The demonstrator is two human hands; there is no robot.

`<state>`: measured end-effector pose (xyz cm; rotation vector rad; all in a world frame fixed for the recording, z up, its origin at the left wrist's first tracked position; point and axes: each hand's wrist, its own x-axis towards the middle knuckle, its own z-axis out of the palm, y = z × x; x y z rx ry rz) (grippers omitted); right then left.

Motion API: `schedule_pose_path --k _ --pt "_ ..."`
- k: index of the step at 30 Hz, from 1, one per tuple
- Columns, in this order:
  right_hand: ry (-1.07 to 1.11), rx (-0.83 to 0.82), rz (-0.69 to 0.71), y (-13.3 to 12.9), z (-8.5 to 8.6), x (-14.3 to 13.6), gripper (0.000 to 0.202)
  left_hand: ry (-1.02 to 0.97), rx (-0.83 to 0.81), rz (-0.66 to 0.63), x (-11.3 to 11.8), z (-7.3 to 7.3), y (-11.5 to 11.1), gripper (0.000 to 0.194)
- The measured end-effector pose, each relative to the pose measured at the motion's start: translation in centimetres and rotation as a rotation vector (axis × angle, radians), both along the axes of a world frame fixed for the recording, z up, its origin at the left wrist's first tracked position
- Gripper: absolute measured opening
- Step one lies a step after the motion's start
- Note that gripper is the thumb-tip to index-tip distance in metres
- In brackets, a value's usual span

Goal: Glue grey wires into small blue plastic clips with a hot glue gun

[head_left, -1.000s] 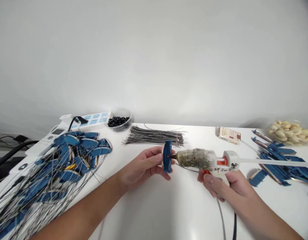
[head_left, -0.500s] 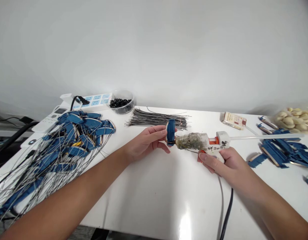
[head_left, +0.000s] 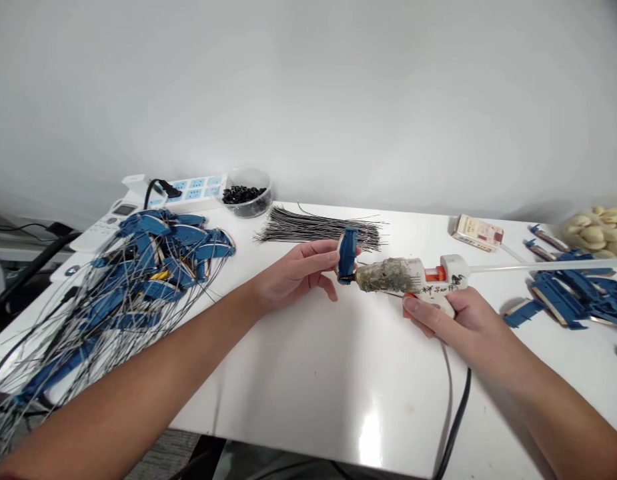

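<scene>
Near the middle of the view, my left hand [head_left: 303, 273] pinches a small blue piece [head_left: 347, 255] with a pale edge, held upright above the table. My right hand [head_left: 448, 317] is wrapped round the handle of a white glue gun [head_left: 413, 277], a finger at its orange trigger. The gun's front is crusted with grey-brown residue, and its nozzle points left at the lower part of the blue piece, touching or nearly so. A long clear glue stick [head_left: 528, 265] sticks out of its back. Beyond my left hand lies a bundle of thin dark wires [head_left: 313, 227].
Blue pieces with long wires [head_left: 163, 253] are heaped at the left, beside a power strip [head_left: 198, 190]. A clear bowl [head_left: 248, 193] holds black bits. To the right are a small box [head_left: 477, 233], more blue pieces [head_left: 563, 297] and a bag of beige items [head_left: 595, 230]. A black cord [head_left: 458, 420] hangs over the front edge.
The view has shifted slightly, so the table shows a little higher. Both hands keep their holds, and the blue piece now leans slightly.
</scene>
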<state>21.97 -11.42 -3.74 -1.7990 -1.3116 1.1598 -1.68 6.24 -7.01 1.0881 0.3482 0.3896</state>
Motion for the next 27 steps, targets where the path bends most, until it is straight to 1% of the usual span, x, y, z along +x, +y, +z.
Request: schedule_pose_path --k 7,12,22,27 --pt "-0.011 0.000 0.012 -0.14 -0.06 0.00 0.060 -0.028 0.008 -0.028 0.01 -0.11 0.14 0.033" --pt "-0.032 0.002 0.011 -0.26 -0.03 0.02 0.060 -0.030 0.007 -0.018 -0.09 -0.24 0.12 0.034" --pt "-0.104 0.102 0.065 -0.19 -0.60 0.56 0.054 -0.016 -0.002 0.001 0.04 -0.23 0.15 0.034" --pt "-0.165 0.143 0.069 -0.25 -0.18 0.33 0.055 -0.017 -0.009 0.014 0.08 -0.25 0.15 0.035"
